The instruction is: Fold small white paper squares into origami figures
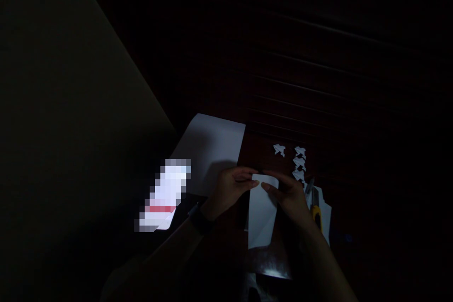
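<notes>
A narrow white sheet of paper (262,217) hangs between my two hands above the dark table. My left hand (231,188), with a dark band at the wrist, pinches its upper left edge between thumb and fingers. Close beside it, my right hand (288,196) grips the top right part, thumb on the near face and fingers behind. The paper's upper edge curves slightly. Behind my right hand stand several small folded paper figures (299,163) in a column, and one more paper figure (279,150) sits to their left.
A large white sheet (215,144) lies behind my left hand. To the left glows a pixelated bright screen (164,193). At right, a yellow utility knife (316,214) rests on some paper pieces (326,217). A pale surface (71,80) fills the far left.
</notes>
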Demonstrator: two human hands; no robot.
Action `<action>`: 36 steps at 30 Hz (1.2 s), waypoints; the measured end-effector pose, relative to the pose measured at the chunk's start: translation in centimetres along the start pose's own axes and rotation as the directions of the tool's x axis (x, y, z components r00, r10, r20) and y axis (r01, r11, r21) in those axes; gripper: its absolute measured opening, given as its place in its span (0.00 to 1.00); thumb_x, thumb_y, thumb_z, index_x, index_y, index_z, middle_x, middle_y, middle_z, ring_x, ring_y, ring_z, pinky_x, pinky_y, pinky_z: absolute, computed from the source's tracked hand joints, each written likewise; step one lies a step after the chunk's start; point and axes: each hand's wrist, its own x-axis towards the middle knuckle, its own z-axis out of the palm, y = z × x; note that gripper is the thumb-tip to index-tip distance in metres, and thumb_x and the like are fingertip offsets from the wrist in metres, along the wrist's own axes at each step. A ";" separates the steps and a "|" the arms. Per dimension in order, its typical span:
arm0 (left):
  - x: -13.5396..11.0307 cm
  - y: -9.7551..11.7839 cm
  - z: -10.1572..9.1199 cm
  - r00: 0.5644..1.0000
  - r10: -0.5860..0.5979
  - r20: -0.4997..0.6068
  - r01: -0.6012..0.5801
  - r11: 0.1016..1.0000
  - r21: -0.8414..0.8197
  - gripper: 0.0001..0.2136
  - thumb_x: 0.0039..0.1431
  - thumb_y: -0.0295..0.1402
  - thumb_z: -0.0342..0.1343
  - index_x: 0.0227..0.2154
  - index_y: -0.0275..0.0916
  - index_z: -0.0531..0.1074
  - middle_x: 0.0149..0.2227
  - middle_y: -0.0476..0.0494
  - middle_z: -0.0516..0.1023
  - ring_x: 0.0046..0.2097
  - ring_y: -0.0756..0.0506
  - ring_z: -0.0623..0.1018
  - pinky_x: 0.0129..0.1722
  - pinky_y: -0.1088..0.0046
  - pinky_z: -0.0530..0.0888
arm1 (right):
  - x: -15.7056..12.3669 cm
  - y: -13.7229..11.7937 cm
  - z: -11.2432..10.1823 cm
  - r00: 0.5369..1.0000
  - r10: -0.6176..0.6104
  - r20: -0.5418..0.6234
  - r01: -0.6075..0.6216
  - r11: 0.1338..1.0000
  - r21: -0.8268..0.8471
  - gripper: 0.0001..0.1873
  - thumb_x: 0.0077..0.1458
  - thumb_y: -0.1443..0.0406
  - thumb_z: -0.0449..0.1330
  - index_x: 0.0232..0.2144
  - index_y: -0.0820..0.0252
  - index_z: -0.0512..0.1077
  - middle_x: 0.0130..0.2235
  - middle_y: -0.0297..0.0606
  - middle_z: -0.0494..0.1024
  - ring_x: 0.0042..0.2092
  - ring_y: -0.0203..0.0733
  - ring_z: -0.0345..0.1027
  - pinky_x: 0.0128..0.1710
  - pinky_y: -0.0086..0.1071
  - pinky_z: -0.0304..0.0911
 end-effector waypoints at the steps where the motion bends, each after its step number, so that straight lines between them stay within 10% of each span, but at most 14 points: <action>1: 0.0 0.0 0.0 1.000 0.001 -0.002 -0.001 1.000 0.001 0.13 0.48 0.34 0.63 0.38 0.39 0.76 0.36 0.44 0.80 0.38 0.46 0.79 0.39 0.70 0.76 | 0.0 0.0 0.0 1.000 0.012 0.004 -0.012 1.000 0.006 0.15 0.47 0.60 0.65 0.40 0.51 0.76 0.44 0.37 0.78 0.47 0.50 0.70 0.51 0.46 0.62; 36: -0.2 0.3 0.0 1.000 -0.011 0.009 0.011 1.000 0.018 0.15 0.45 0.33 0.65 0.38 0.37 0.76 0.37 0.41 0.80 0.39 0.45 0.79 0.39 0.70 0.76 | 0.2 0.2 -0.4 0.999 0.032 0.041 -0.032 0.999 -0.015 0.14 0.45 0.61 0.66 0.38 0.51 0.77 0.41 0.36 0.80 0.44 0.49 0.72 0.46 0.43 0.66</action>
